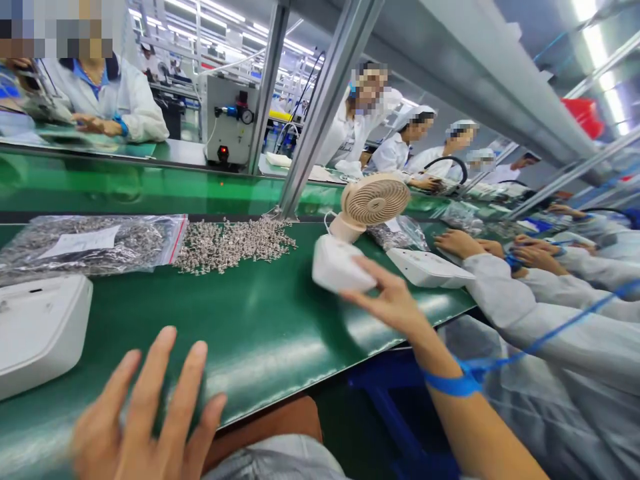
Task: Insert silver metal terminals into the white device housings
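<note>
My right hand (387, 297), with a blue band at the wrist, grips a white plastic housing (337, 263) between thumb and fingers, tilted a little above the green work surface (240, 320). Motion blurs the housing slightly. My left hand (155, 407) is at the lower left with its fingers spread and nothing in them. Beyond its fingertips, at the left edge, lies another white housing (45, 327), only partly in view. A third white housing (427, 267) rests on the surface to the right of my right hand.
A heap of small metal parts (235, 243) lies beside a labelled zip bag (100, 243) of similar parts. A beige fan (370, 203) stands behind the held housing. Co-workers' hands (460, 245) are at the right. A metal post (325, 107) rises at the back.
</note>
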`<state>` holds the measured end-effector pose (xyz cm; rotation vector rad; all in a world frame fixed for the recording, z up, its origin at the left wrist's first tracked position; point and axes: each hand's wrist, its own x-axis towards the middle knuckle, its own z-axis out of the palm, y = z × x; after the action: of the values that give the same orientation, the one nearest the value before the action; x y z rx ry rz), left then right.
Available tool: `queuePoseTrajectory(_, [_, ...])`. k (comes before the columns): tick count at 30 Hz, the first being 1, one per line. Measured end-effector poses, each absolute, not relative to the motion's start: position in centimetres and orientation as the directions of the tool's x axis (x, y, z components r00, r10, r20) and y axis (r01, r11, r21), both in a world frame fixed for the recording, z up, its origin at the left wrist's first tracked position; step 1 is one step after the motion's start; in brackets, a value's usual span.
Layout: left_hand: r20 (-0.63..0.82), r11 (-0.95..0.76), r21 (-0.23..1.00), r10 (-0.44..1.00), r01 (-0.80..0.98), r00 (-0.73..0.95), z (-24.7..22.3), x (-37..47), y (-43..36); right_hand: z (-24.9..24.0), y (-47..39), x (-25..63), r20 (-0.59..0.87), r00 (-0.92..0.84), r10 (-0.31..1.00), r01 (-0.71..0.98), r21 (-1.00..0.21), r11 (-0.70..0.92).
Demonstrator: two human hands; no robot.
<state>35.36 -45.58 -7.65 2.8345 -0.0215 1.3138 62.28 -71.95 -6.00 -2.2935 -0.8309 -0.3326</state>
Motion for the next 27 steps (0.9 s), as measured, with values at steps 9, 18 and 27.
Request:
queuePoseTrajectory(9, [0.559, -0.987, 0.157, 0.123, 0.041, 0.82, -8.7, 37.7, -48.0, -5.3, -65.1, 56.0, 0.256, 0.333, 0.907, 0.687, -0.726, -0.048])
queuePoseTrajectory(18, [0.659, -0.961, 0.053, 0.238, 0.271, 0.714, -9.7, 38.2, -50.2, -10.1, -58.7, 67.1, 0.301, 0.896, 0.327, 0.444, -0.638, -0.629])
queuePoseTrajectory(27, [0.645, -0.97, 0.075, 0.225, 0.233, 0.73, -10.3, 38.2, -50.7, -10.0, -58.7, 67.0, 0.384, 0.824, 0.417, 0.565, -0.495, -0.66])
